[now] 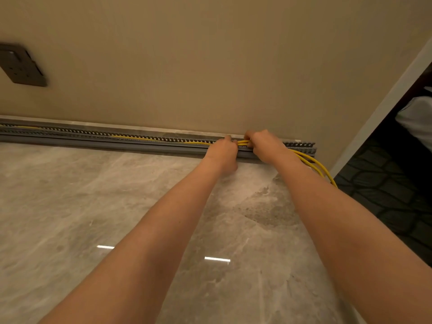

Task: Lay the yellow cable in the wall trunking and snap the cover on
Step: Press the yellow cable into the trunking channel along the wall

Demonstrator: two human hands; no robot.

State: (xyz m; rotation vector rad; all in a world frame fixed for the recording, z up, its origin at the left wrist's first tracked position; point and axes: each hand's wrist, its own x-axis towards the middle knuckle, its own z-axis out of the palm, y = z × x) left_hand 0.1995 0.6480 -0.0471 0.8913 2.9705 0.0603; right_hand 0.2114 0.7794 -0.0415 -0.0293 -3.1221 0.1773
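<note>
A grey slotted trunking [98, 136] runs along the foot of the beige wall, its top uncovered. A bundle of yellow cable [311, 161] comes in from the right end and continues left inside the channel as a thin yellow line. My left hand [222, 152] and my right hand [263, 146] sit close together over the trunking near its right end, both gripping the yellow cable between them and holding it at the channel. A grey strip [117, 146], likely the cover, lies on the floor along the trunking's front.
A dark wall socket [21, 66] is mounted at the upper left. The polished marble floor [93, 206] spreads in front. To the right, a white door frame [383, 108] opens onto a dark patterned carpet [385, 190].
</note>
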